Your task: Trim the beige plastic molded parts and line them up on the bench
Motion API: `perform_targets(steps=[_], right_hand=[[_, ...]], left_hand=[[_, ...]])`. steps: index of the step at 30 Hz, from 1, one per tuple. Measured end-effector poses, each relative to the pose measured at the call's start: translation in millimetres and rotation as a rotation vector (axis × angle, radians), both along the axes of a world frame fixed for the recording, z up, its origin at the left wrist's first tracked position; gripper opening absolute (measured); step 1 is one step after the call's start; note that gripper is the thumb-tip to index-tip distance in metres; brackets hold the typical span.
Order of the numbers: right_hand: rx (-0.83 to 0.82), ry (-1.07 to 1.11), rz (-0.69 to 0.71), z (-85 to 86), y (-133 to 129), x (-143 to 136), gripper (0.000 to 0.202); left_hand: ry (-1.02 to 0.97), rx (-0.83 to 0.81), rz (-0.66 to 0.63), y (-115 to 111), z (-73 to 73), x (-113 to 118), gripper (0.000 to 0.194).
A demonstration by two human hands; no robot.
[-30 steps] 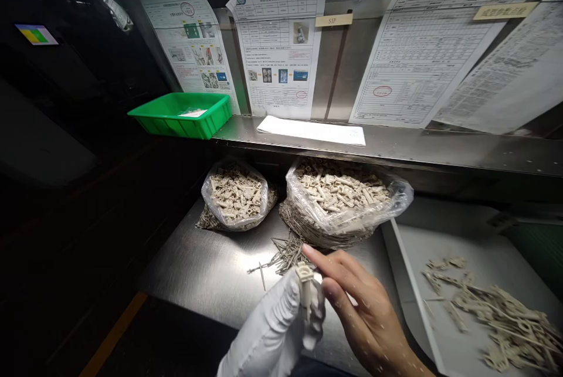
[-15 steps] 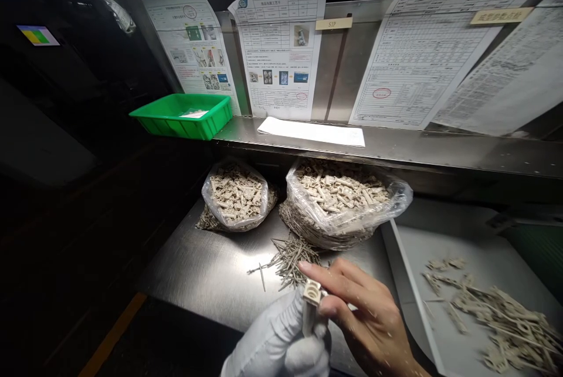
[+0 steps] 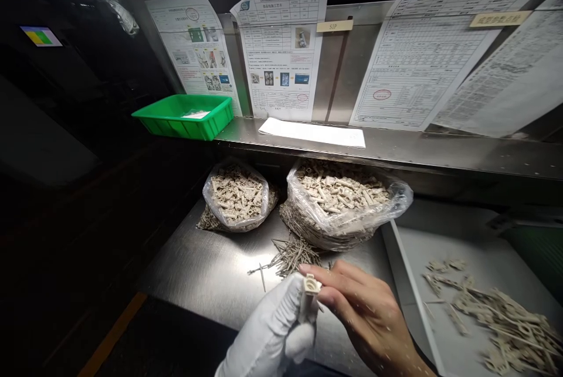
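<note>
Your left hand (image 3: 270,324), in a white cloth glove, grips a beige part (image 3: 311,288) upright, its square, ringed end facing up. Your bare right hand (image 3: 373,312) has thumb and forefinger at that end; whether they pinch it or merely touch, I cannot tell. The part is held just in front of the pile of thin pins (image 3: 292,255) on the brushed metal table (image 3: 197,265).

Assessment: light, stiff, probably moulded plastic; the thin edges at its end may chip. The smooth barrel could slip in cloth; take hold there, below the square end. The bags (image 3: 235,192) (image 3: 347,201) are clear, crinkled film; the tray (image 3: 411,295) is smooth, grey and straight-walled.
</note>
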State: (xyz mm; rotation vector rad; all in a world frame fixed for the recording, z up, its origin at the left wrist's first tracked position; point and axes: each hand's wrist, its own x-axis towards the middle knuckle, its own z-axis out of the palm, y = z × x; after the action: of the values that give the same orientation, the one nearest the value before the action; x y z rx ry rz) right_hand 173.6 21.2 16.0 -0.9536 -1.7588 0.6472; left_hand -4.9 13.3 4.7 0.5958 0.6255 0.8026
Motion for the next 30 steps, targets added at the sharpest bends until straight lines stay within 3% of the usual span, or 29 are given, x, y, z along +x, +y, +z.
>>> perform_targets(steps=[7,13,19,23,30], right_hand=[[0.047,-0.009,-0.044,-2.5,0.4,-2.5,0.033],[0.135,-0.104,-0.090,-7.4,0.7,-1.1,0.036],[0.318,-0.283,-0.159,-6.7,0.3,1.8,0.043],[0.343,-0.322,-0.142,-4.5,0.7,4.6,0.038],[0.413,-0.425,-0.176,5.1,3.9,6.1,0.040]], left_hand=[[0.160,0.104,0.061,-2.4,-2.5,9.3,0.051],[0.467,0.272,0.303,-11.4,2.4,15.8,0.052],[0.483,0.282,0.351,-12.6,5.2,17.3,0.053],[0.590,0.281,0.353,-13.2,3.4,16.0,0.054],[0.849,0.569,0.522,-16.5,-4.2,12.3,0.039]])
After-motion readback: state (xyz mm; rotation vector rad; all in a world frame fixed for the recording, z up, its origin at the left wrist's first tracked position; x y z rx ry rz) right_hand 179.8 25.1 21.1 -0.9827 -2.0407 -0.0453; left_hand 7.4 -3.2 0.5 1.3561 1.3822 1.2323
